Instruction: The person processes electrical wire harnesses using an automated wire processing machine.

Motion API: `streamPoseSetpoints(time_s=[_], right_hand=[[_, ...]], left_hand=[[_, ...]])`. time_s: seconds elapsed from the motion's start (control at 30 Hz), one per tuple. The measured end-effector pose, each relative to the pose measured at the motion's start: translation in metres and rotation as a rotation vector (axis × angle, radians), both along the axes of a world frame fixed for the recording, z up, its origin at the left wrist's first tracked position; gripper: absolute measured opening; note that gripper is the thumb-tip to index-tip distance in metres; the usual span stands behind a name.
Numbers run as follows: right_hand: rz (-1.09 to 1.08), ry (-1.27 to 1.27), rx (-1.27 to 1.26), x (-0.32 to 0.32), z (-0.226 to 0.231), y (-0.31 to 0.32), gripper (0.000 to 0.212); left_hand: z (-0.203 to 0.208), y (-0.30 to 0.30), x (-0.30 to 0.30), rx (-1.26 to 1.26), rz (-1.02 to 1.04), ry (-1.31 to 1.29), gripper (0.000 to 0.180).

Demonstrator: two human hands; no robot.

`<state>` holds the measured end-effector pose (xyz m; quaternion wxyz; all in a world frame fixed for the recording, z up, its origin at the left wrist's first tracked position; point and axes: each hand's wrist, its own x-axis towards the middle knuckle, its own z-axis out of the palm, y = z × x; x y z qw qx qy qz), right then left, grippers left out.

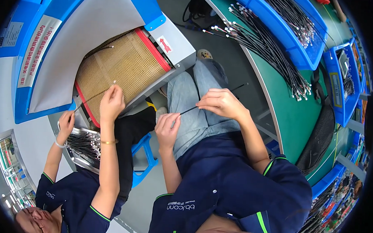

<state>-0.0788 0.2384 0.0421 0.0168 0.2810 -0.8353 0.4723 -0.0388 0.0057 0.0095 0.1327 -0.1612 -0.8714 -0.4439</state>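
Over my lap, a short stretch of thin black cable (189,110) runs between my two hands. My left hand (167,128) pinches it at its left end between thumb and fingers. With fingertips closed on the same cable, my right hand (221,103) is a little higher and to the right. Beyond that hand a thin dark length with a small end piece (247,83) sticks out; I cannot tell whether it is the same cable. Whatever lies inside my left fingers is hidden.
A co-worker's hands (113,101) at the left stretch another cable over a mesh conveyor belt (127,51). Their metal tray (82,162) holds several cables. On the green table (260,55) at right lie a black cable bundle (272,53), blue bins (309,63) and a dark strap (319,134).
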Motion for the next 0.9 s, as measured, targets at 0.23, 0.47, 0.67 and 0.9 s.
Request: streamPoseSetpoints(time_s=[0.23,0.47,0.67,0.9], right_hand=[[0.006,-0.066,-0.031,0.002,-0.003,0.002,0.01],[-0.004,-0.108,-0.039,0.001,-0.004,-0.002,0.01],[0.032,-0.212,-0.025,0.002,-0.006,-0.008,0.01],[0.072,-0.275,-0.051,0.0,-0.004,-0.001,0.012]], left_hand=[[0.008,0.004,0.001,0.014,0.013,0.057,0.021],[0.004,0.006,0.003,0.002,0.026,0.069,0.022],[0.011,-0.004,0.004,-0.001,0.077,0.053,0.019],[0.022,-0.016,-0.005,-0.037,0.0,0.027,0.018]])
